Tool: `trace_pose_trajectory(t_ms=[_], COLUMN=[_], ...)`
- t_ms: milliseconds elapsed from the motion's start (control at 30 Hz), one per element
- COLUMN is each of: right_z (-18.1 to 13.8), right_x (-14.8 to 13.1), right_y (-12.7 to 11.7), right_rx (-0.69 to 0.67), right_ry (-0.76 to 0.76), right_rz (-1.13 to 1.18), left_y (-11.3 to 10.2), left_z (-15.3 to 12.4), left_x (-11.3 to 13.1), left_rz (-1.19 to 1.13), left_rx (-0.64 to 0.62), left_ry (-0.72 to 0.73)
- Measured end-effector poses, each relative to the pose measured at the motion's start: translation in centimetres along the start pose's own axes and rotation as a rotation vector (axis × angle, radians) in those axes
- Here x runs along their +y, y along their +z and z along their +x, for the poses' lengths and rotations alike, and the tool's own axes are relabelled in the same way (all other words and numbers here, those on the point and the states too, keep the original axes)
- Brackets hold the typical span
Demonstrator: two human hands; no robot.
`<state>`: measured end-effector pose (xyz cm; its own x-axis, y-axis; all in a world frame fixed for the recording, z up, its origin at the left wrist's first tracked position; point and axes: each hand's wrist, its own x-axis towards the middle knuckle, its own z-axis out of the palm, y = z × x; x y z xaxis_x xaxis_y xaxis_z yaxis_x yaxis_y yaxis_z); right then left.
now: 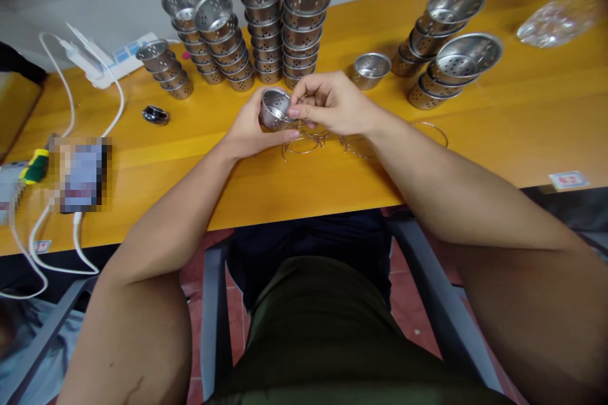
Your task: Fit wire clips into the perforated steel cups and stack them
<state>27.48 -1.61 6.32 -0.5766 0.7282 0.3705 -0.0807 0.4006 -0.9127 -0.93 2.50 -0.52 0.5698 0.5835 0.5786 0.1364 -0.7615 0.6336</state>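
My left hand (251, 130) is wrapped round a small perforated steel cup (274, 107), thumb along its near side. The cup is tilted with its mouth toward me. At the cup's right rim, my right hand (325, 101) makes a pinch with thumb and forefinger; whatever sits between those fingertips is too small to make out. Bent wire rings (304, 150) lie on the table just below the cup. More wire (358, 153) shows beneath my right wrist, partly hidden by the arm.
Tall stacks of perforated cups (266, 31) stand at the back, with shorter stacks (439, 79) to the right. A single cup (370, 69) stands between them. At left are a phone (84, 177), white cables, a power strip (121, 63) and a small black object (155, 115). A plastic bag (555, 19) lies far right.
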Motion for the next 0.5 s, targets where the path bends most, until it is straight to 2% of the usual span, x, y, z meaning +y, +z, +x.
trace_pose_trajectory(t_ms=[167, 500], right_z=[0.14, -0.02], right_x=[0.49, 0.49], right_y=[0.04, 0.61], right_rx=[0.042, 0.043], right_ry=[0.015, -0.024], right_rz=[-0.032, -0.045], left_y=[0.06, -0.41], left_z=[-0.04, -0.13], left_x=[-0.35, -0.06], left_rz=[0.071, 0.125], left_rx=[0.019, 0.005], left_ry=[0.017, 0.026])
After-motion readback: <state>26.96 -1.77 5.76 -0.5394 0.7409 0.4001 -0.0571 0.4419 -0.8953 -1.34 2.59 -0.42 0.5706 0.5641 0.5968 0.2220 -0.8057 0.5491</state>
